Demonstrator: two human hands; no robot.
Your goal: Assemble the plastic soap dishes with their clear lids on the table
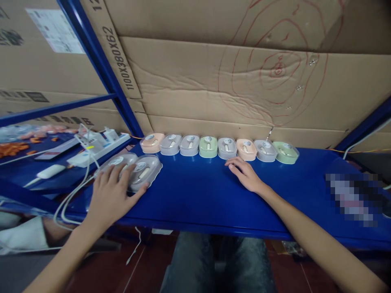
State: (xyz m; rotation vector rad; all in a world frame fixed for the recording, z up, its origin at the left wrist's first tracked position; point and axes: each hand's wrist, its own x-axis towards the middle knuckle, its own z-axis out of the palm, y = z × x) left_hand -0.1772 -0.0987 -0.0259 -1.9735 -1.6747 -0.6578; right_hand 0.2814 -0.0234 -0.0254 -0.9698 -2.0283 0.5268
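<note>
Several small rounded boxes with clear lids stand in a row (218, 147) along the back of a blue shelf (195, 195), in peach, grey and green. My left hand (111, 193) lies spread on two clear-lidded grey boxes (143, 171) at the shelf's left end, fingers over the left one and thumb against the right one. My right hand (246, 173) rests flat on the shelf, fingers apart, its fingertips just in front of a grey box (227, 148) and a peach box (247, 149) in the row. It holds nothing.
Cardboard sheets (232, 81) wall off the back behind the row. To the left a white power strip (97, 148) with white cables (73, 191) lies beside a blue rack post (100, 65). Orange small parts (14, 148) sit far left. My knees show below the shelf edge.
</note>
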